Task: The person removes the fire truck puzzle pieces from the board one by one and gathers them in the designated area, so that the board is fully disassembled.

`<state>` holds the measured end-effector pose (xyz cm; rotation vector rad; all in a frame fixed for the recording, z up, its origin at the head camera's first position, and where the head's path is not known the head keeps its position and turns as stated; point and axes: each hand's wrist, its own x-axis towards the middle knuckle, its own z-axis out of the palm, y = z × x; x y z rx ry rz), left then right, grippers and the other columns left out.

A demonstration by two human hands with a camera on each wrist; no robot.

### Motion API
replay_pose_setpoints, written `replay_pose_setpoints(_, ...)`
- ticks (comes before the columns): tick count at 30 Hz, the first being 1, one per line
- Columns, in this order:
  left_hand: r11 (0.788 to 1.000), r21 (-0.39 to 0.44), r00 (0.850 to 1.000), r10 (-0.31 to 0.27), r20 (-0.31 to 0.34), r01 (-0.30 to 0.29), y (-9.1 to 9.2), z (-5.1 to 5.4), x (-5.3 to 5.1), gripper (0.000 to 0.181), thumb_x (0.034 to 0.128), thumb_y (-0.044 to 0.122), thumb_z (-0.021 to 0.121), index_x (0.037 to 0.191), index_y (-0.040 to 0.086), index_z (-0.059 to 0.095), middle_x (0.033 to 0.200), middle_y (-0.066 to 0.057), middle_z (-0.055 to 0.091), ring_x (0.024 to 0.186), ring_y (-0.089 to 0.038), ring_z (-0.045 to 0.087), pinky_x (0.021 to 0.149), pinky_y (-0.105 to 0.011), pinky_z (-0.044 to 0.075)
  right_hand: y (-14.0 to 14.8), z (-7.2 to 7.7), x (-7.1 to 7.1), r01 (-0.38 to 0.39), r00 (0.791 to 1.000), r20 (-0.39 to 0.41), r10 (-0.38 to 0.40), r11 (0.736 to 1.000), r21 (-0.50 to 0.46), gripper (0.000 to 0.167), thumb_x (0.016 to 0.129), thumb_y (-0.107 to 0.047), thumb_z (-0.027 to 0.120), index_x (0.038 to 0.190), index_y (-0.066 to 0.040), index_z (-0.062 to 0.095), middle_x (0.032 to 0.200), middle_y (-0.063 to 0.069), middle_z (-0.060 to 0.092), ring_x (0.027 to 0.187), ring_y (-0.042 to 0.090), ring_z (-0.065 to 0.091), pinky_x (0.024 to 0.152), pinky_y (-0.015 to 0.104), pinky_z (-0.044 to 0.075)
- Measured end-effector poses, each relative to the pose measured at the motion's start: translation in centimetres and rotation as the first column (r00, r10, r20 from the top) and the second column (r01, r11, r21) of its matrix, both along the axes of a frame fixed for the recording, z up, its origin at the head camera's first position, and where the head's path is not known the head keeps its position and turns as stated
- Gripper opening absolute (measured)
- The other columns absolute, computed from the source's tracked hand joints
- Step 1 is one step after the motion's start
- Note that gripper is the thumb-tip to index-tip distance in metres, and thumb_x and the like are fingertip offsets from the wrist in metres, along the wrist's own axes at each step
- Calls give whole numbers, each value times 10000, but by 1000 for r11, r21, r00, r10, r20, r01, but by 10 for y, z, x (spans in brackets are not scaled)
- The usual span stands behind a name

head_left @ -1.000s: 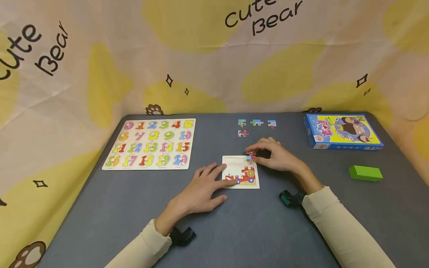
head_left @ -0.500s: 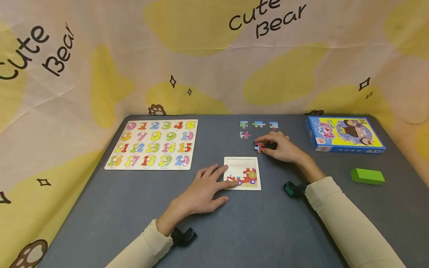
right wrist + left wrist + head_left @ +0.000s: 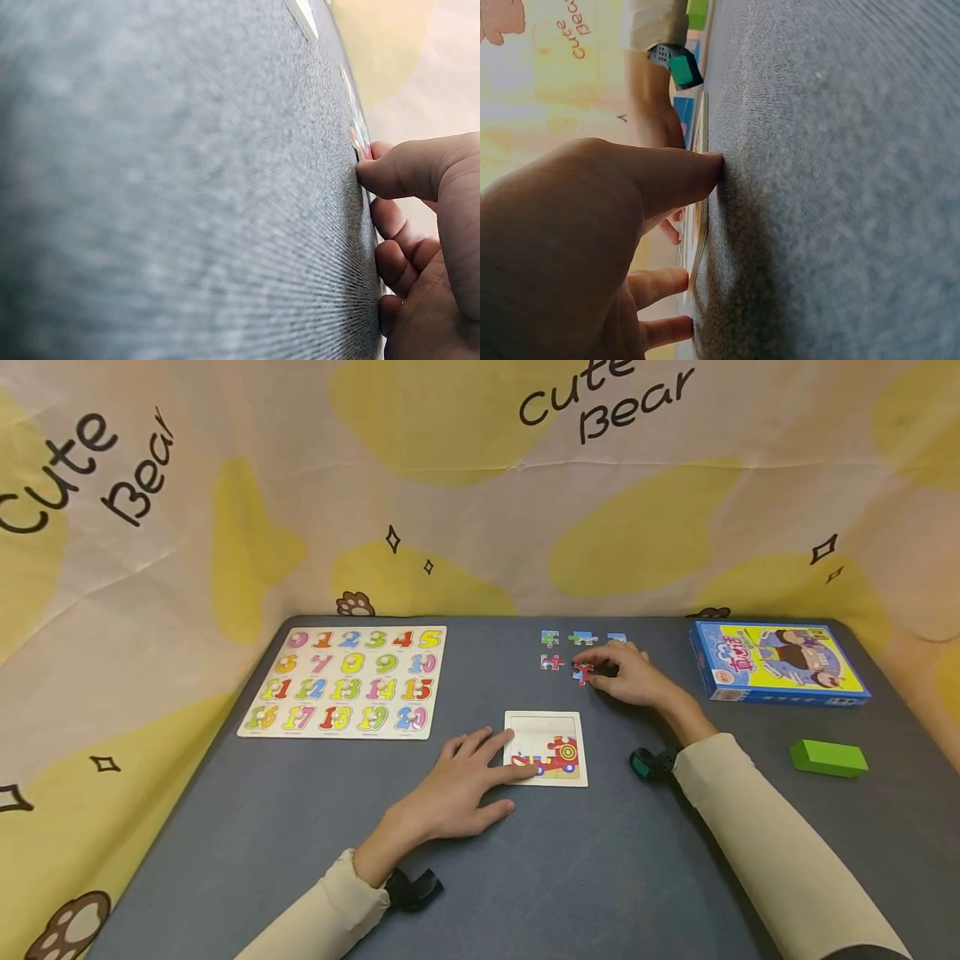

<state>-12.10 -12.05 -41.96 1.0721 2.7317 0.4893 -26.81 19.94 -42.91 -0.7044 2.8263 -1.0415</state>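
Observation:
A small square puzzle tray [image 3: 546, 783] lies mid-table, with a red vehicle picture assembled in its lower part. My left hand [image 3: 453, 789] rests at its left side with spread fingers, and fingertips touch the tray; in the left wrist view the thumb [image 3: 679, 176] meets the table. Behind the tray, my right hand [image 3: 630, 675] pinches a red and blue jigsaw piece [image 3: 582, 673] between thumb and forefinger, low at the table. Loose jigsaw pieces lie close by: a red one [image 3: 552, 662], a green one [image 3: 550, 638], a blue one [image 3: 582, 637] and another [image 3: 617, 637], partly hidden by the hand.
At the left lies a number puzzle board [image 3: 345, 683]. A blue and yellow box [image 3: 780, 662] stands at the back right, with a green block [image 3: 828, 758] in front of it. A patterned cloth [image 3: 450, 510] hangs behind the table [image 3: 525, 877].
My right hand has carried the jigsaw piece from the tray's upper right corner back to beside the loose pieces. My left hand has stayed on the tray; the head view has shifted slightly.

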Motion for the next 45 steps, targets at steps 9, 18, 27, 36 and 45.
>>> replay_pose_setpoints(9, 1000, 6, 1000, 2, 5, -2, 0, 1, 1, 501, 988, 365, 633, 1478, 385, 532, 1669, -101, 300, 1542, -396, 251, 1184, -645, 210, 1, -1, -5, 9, 1000, 16, -8, 999, -32, 411, 931, -48, 651, 1339, -90, 665, 1243, 178, 658, 1051, 329, 480, 885, 473, 235)
replay_pose_setpoints(18, 1000, 4, 1000, 0, 5, 0, 0, 1, 1, 503, 988, 365, 636, 1480, 382, 531, 1670, -106, 298, 1542, -400, 248, 1184, -650, 209, 7, -6, 2, 109, 994, 10, -108, 992, -70, 377, 944, -181, 718, 1304, -78, 670, 1207, 197, 612, 1071, 336, 442, 939, 537, 213)
replay_pose_setpoints(27, 1000, -3, 1000, 8, 11, -8, 0, 2, 1, 504, 986, 372, 634, 1479, 388, 530, 1673, -95, 295, 1546, -393, 241, 1192, -645, 198, 4, -6, 4, 173, 985, 2, -173, 983, -68, 329, 926, -201, 748, 1226, -70, 711, 1150, 194, 588, 1033, 333, 410, 904, 545, 188)
replay_pose_setpoints(36, 1000, 6, 1000, 4, -1, -4, 0, 2, 2, 503, 982, 360, 645, 1474, 364, 543, 1666, -120, 307, 1535, -423, 251, 1176, -659, 216, -1, -9, 2, 223, 974, -18, -224, 973, -55, 288, 935, -205, 731, 1197, -86, 727, 1100, 180, 585, 990, 318, 398, 874, 521, 177)
replay_pose_setpoints(45, 1000, 16, 1000, -1, -8, 1, -1, 2, 2, 498, 979, 353, 650, 1467, 360, 552, 1661, -126, 316, 1531, -428, 260, 1172, -662, 220, -3, -8, 1, 242, 969, -27, -244, 968, -72, 276, 939, -176, 720, 1194, -73, 728, 1059, 176, 594, 970, 311, 393, 859, 510, 169)
